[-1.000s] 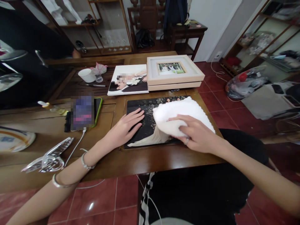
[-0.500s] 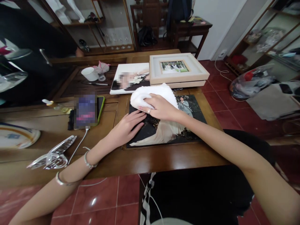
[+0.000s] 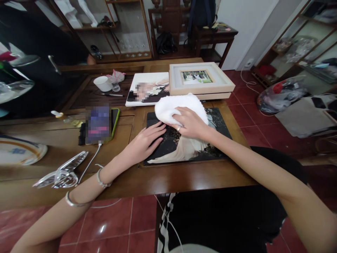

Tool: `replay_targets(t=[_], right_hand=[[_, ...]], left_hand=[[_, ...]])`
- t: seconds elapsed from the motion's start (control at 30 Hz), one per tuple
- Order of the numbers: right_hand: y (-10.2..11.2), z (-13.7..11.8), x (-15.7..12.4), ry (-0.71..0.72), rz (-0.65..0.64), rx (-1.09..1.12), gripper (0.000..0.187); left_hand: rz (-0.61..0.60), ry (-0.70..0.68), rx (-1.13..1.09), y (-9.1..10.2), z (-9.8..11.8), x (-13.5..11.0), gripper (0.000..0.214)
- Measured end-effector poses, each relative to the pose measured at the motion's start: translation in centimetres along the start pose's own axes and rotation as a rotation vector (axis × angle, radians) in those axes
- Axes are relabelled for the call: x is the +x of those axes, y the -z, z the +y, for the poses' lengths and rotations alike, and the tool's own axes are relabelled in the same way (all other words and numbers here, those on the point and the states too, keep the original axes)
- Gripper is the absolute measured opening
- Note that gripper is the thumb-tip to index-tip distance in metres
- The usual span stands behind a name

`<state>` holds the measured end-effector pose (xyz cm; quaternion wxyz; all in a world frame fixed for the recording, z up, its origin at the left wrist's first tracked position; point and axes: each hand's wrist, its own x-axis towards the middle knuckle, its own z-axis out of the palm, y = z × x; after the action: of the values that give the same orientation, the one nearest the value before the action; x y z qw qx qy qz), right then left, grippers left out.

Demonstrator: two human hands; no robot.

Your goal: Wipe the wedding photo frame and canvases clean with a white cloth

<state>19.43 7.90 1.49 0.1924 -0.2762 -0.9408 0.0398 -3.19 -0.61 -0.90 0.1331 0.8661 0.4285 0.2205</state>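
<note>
A dark photo panel [image 3: 168, 153] showing a long pale dress lies flat on the wooden table [image 3: 184, 177]. Bunched under my right hand [image 3: 191, 123] is a fluffy white cloth [image 3: 168, 105], pressed onto the upper part of the panel. My fingers grip its near side, and the cloth covers part of the picture. My left hand [image 3: 147, 140] rests on the panel's left edge with its fingers stretched out, the tips close to the cloth.
Behind the panel are a white-edged photo canvas [image 3: 138, 79] and stacked pale wooden frames [image 3: 221, 88]. To the left lie a charging phone [image 3: 115, 121], a dropper bottle [image 3: 67, 119], a silver butterfly-shaped object [image 3: 64, 172] and a white cup [image 3: 102, 83]. A person in dark clothing is at far left.
My right hand has slid the white cloth a little to the right across the panel, covering more of the pictured figure in the suit. My left hand stays at the panel's left edge.
</note>
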Motion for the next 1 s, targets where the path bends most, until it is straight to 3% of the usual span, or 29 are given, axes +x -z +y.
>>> replay_targets(t=[0.3,0.47,0.6,1.0], right_hand=[[1.8,4.1,-5.0,-0.082,0.054,-0.116,0.028],[2.3,4.5,-7.4,-0.059,0.122,-0.126,0.012],[2.8,3.5,-9.5,0.026,0.144,-0.079,0.012],[4.6,-2.5,-15.9,0.179,0.138,-0.039,0.034]], left_hand=[[0.023,-0.02,-0.024,0.1,0.2,0.2,0.039],[0.032,-0.018,-0.025,0.2,0.4,0.3,0.039],[0.034,-0.018,-0.024,0.1,0.3,0.3,0.039],[0.038,-0.022,-0.017,0.0,0.4,0.3,0.037]])
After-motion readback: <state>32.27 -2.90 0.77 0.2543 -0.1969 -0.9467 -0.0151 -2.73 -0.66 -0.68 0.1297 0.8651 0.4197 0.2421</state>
